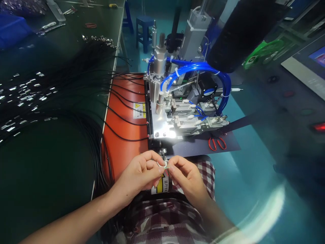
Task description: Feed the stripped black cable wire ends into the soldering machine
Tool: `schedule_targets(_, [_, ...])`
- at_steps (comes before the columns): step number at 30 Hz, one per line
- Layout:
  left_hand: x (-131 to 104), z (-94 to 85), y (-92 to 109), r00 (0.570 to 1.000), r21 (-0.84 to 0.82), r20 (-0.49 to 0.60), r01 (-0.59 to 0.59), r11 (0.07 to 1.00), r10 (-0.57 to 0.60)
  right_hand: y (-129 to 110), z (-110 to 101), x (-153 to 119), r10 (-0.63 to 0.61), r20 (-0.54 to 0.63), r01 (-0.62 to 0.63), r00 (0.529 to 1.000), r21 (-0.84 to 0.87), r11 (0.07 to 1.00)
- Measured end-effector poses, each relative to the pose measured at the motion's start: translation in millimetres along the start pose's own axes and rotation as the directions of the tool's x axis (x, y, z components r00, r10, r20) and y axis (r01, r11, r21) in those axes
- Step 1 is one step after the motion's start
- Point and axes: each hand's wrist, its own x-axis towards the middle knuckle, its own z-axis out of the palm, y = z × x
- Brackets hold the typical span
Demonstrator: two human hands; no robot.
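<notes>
My left hand (145,172) and my right hand (187,174) meet low in the middle of the head view, thumbs and forefingers pinched. Between the fingertips show thin coloured wires (166,166), white, green and red; how their ends lie is too small to tell. Just beyond is a metal machine (162,127) with cylinders and blue air hoses (195,66). Several black cables (124,98) run from the left into a dark rail (149,112) along its side. A yellow and white label (160,185) shows below my fingers.
Bundles of black cable (95,142) with shiny ends cover part of the dark table (50,183) at left. Red-handled scissors (217,144) lie right of the machine. A blue stool (144,28) stands behind. A large black tube-shaped thing (243,30) hangs at upper right.
</notes>
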Motion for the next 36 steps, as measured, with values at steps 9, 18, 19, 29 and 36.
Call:
schedule_targets(9, [-1.4, 2.8, 1.8, 0.991, 0.082, 0.042, 0.126, 0.989, -0.130, -14.8, -13.9, 14.2, -0.059, 0.219, 0.086, 0.974, -0.112, 0.990])
schedule_targets(18, [0.0, 4.4, -0.3, 0.991, 0.025, -0.127, 0.051, 0.998, -0.048, -5.2, -1.4, 0.0, -0.028, 0.018, 0.031, 0.999, -0.200, 0.979])
schedule_targets(19, [-0.3, 4.3, -1.3, 0.990, 0.024, -0.137, 0.047, 0.999, -0.043, -4.9, 2.3, -2.8, -0.036, 0.001, 0.035, 0.999, -0.225, 0.974])
schedule_targets(29, [-0.6, 5.1, -6.0, 0.986, 0.042, -0.163, 0.030, 0.999, -0.023, -12.0, -1.0, -1.7, -0.081, -0.024, 0.070, 0.996, -0.303, 0.950])
schedule_targets(36, [-1.1, 6.8, -3.8, 0.985, 0.087, -0.169, 0.042, 0.995, -0.027, -13.2, 2.4, 2.5, -0.059, -0.068, 0.043, 0.996, -0.224, 0.974])
